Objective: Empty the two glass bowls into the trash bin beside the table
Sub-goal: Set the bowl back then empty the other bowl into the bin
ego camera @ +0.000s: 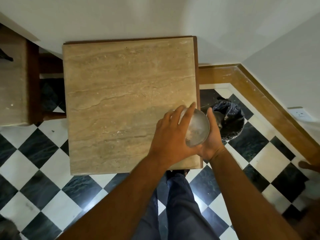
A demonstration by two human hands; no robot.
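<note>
Looking down from the head camera, one view covers the scene.

Head view, centre: a square beige stone-topped table [121, 94] with a dark wooden rim fills the middle of the frame. Its top carries faint white dusty marks near the lower right.

Head view, right of centre: both hands grip a clear round glass bowl [197, 129] over the table's right edge. The bowl appears tilted on its side, with its rounded base toward the camera; whether a second bowl is nested in it cannot be told. A pale residue shows through the glass.
- Left hand [171, 134]: fingers spread over the left side of the bowl, closed on the glass, index finger reaching toward the upper rim.
- Right hand [212, 139]: cupped around the right and lower side of the bowl, thumb pointing up along the edge, closed on the glass.

Head view, right of the hands: a round trash bin lined with a black plastic bag [230, 118] stands on the floor just beside the table's right edge. The bowl is close to the bin's opening but mostly above the table edge.

Head view, lower frame: a black-and-white chequered tile floor [52, 170] surrounds the table. The person's dark blue trousers [178, 205] show below the forearms.

Head view, upper frame: white walls [138, 16] meet a wooden skirting board [259, 94] at the right.
</note>
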